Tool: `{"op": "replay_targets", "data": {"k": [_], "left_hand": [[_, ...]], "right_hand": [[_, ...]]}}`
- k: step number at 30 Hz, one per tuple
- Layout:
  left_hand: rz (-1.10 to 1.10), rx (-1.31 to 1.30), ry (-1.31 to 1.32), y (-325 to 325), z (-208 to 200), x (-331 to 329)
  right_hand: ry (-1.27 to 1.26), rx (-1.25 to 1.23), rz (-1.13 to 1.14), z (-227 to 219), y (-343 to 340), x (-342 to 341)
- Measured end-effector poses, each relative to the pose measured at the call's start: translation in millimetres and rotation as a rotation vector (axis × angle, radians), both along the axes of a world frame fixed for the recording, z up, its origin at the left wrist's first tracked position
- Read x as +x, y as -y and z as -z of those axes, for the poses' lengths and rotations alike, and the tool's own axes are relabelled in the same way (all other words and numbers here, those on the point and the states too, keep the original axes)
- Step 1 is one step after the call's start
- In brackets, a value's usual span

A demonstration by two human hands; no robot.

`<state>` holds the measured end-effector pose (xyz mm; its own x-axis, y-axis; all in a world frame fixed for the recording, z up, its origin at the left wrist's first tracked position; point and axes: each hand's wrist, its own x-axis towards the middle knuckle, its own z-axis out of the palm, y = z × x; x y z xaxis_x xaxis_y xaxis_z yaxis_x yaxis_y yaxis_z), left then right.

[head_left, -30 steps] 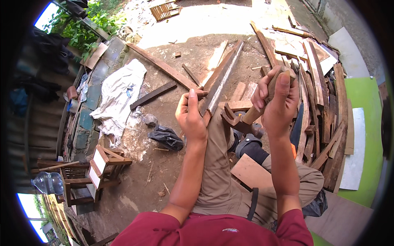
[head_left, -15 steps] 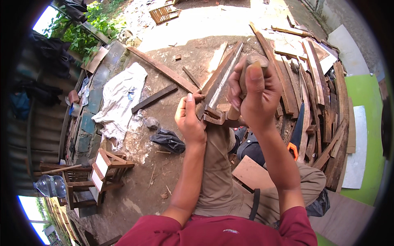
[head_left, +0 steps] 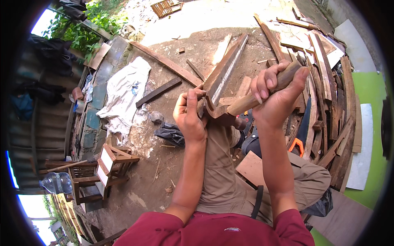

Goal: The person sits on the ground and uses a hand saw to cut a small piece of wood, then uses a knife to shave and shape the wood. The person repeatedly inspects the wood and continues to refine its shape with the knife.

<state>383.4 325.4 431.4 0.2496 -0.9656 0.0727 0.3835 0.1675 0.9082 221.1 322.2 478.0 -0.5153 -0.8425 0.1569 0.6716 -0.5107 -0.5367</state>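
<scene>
Gripping hammer point(head_left: 243, 104) in right hand point(head_left: 279, 90), fingers clenched — left hand point(head_left: 191, 117) grasping plank point(head_left: 225, 71) by its near end.

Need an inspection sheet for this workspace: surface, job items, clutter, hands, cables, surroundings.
Surface: bare ground, stained, scattered wood scraps.
Job items: brown plank with a white strip along one side; hammer, its head by the plank's near end, contact unclear.
Clutter: wood pile at right, orange-handled saw beside it; white cloth and dark plastic bag at left.
Hands: right hand closed around the hammer's handle; left hand at the plank's near end, grip partly hidden.
Cables: nothing seen.
Surroundings: green panel at right, foliage at upper left.
</scene>
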Motion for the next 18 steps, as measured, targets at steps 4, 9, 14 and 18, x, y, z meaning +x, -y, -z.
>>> {"op": "replay_targets", "data": {"k": [4, 9, 14, 18], "left_hand": [[-0.033, -0.034, -0.007, 1, 0, -4], [-0.103, -0.064, 0.04, 3, 2, -8], [-0.118, -0.084, 0.094, 4, 5, -1], [-0.122, -0.09, 0.066, 5, 4, 2]], "right_hand": [[0.308, 0.118, -0.007, 55, 19, -28], [0.839, 0.245, -0.028, 139, 40, -50], [0.666, 0.261, -0.016, 169, 36, -80], [0.207, 0.275, 0.16, 200, 36, -123]]}}
